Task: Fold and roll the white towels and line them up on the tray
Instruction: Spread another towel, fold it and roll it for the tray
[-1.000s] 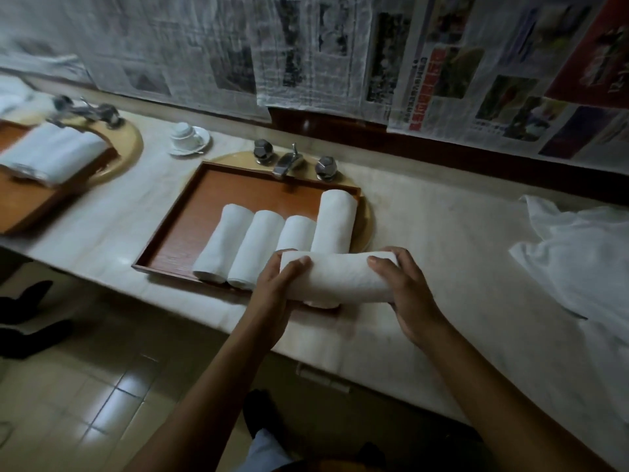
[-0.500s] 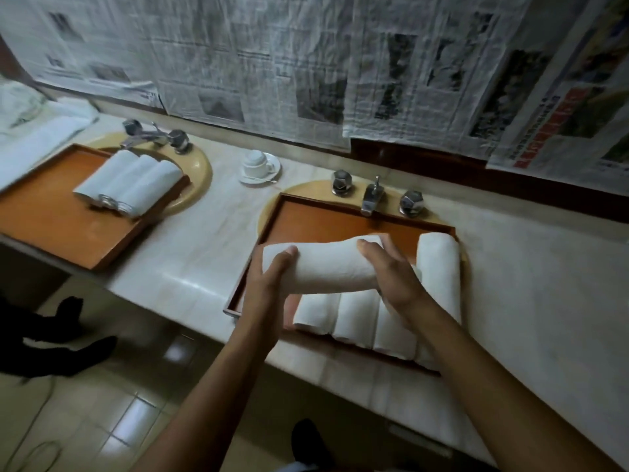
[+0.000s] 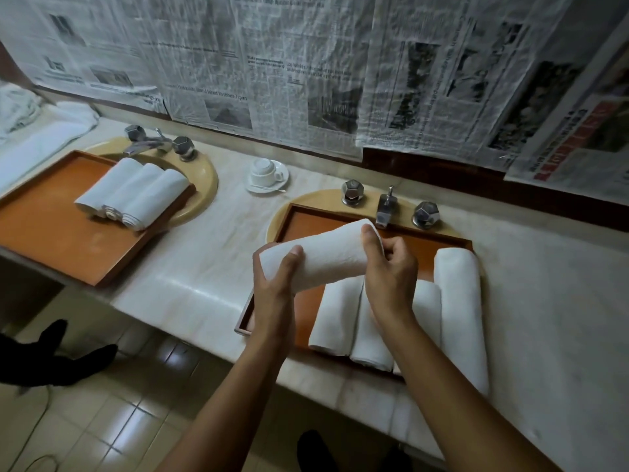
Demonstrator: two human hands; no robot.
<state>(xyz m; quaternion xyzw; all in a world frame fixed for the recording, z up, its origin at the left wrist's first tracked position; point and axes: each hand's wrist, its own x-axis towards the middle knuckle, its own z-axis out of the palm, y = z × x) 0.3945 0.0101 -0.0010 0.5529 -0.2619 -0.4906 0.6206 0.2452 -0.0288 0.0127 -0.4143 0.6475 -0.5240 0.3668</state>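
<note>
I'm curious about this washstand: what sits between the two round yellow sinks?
A white ceramic cup on a white saucer stands on the pale marble counter, between the left sink and the right sink. The head view shows it.

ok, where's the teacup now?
Head view, left of centre: the teacup sits on its saucer on the counter by the back wall, between the left sink and the right sink.

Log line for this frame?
left hand grips rolled towel | right hand grips it too | towel over tray | four rolls lined up
</note>
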